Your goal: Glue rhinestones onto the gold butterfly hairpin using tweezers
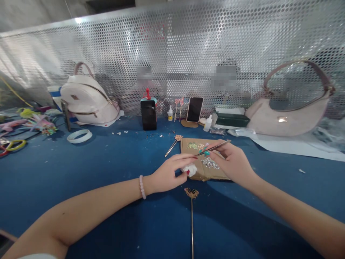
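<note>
My right hand (233, 163) grips a pair of metal tweezers (221, 144) over the cardboard (198, 176). Their tips meet the fingertips of my left hand (165, 174). Between the thumb and fingers of that hand is a crumpled white wad (192, 169), like tissue or cotton. On the cardboard lie small piles of silvery rhinestones (210, 163) and green gems (192, 145), with pinkish ones beside the green. A hairpin with a gold butterfly top (191, 193) lies just in front, its long stem towards me. Another gold hairpin (174, 145) rests at the cardboard's left corner.
Behind stand a black box-shaped object (148, 115), a phone (194, 109), glue bottles (208, 123) and pink hair sticks (179, 108). A white backpack (86, 100) and a roll of tape (79, 136) are left, with scissors (16, 145). A handbag (288, 117) stands right, before a perforated metal panel (188, 46).
</note>
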Available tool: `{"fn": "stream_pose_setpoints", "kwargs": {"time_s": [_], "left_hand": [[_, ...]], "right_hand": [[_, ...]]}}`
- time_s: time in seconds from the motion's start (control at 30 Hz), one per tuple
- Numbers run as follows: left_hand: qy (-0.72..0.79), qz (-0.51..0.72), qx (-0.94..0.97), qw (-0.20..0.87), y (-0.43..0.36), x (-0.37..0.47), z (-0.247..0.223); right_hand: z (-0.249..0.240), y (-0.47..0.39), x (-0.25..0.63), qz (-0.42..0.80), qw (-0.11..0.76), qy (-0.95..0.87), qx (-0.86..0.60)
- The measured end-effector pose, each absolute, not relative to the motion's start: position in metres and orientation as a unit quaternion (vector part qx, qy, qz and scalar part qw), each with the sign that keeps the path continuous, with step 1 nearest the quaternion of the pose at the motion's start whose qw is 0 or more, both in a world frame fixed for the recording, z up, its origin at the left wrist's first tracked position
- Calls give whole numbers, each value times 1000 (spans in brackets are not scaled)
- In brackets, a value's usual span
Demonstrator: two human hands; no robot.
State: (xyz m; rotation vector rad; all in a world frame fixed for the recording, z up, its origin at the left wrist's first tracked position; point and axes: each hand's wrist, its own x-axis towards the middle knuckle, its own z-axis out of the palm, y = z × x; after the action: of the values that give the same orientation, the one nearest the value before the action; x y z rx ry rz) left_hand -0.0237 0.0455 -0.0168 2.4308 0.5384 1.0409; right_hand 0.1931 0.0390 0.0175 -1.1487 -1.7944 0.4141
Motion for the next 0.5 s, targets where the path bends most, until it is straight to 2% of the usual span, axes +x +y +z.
{"fn": "stream_pose_setpoints", "kwargs": {"time_s": [0.5], "left_hand": [[205, 399, 873, 192, 49, -24, -20]], "right_hand": [[22, 41, 195, 165, 472, -716, -486]]}}
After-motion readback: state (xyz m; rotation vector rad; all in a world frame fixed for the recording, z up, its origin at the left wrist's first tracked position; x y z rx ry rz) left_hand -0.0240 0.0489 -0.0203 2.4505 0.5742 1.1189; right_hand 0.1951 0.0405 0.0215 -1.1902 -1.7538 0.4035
